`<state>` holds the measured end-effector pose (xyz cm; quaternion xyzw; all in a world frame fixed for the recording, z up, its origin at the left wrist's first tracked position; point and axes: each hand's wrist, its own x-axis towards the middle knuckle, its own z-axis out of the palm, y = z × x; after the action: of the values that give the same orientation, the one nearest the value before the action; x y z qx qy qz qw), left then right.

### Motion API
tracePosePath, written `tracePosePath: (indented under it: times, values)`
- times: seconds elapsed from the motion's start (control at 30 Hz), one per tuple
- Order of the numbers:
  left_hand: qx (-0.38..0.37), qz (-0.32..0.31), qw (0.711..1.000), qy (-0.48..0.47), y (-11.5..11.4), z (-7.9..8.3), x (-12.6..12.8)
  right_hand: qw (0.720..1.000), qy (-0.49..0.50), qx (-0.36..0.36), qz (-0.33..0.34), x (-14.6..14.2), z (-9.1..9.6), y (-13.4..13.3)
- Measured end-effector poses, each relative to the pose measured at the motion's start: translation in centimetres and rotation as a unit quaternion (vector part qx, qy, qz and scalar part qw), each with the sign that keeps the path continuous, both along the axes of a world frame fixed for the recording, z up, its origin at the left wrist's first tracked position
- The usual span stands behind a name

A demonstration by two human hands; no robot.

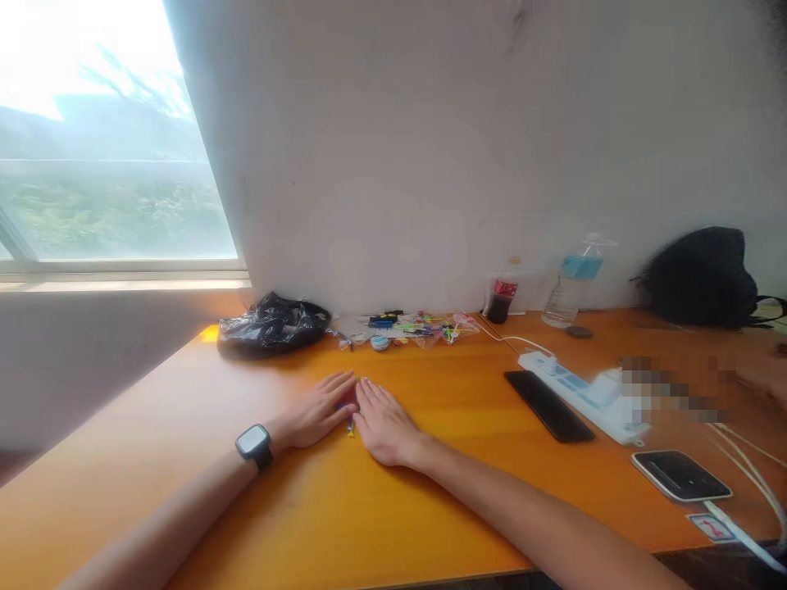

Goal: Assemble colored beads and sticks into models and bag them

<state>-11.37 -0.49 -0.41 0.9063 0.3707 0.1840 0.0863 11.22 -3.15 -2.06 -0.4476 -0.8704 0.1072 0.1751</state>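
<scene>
Now left hand (pixel 316 412) & right hand (pixel 384 426) are lying flat, fingers straight, on the table (pixel 467 492). A small colored thing (pixel 350 424) is peeking out btwn them, running near-to-far, close to both.

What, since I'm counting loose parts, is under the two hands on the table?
Both the left hand and right hand lie flat on the orange table. Between them a bit of red and a small blue-and-yellow tip show. Anything else beneath the palms is covered.

smooth orange wood-look surface (pixel 455 459) with a soft sheen; crinkly glossy black plastic bag (pixel 274 324); clear plastic water bottle (pixel 574 287); glossy black phone (pixel 548 405).
</scene>
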Motion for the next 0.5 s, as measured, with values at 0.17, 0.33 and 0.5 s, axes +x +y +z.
tracePosePath:
  times: [0.17, 0.33, 0.5]
  values:
    - [-0.01, 0.015, 1.0, -0.001, 2.1, -0.6, 0.3, 1.0, -0.022, -0.002, -0.012, -1.0, -0.1, 1.4]
    - [-0.004, 0.023, 1.0, -0.004, 4.6, -0.6, 0.6, 0.999, -0.04, -0.004, -0.013, -1.3, 0.4, 4.1]
    - [0.007, 0.023, 1.0, -0.02, 5.8, -0.8, 0.4, 1.0, -0.021, 0.002, 0.003, -1.3, 0.5, 5.4]
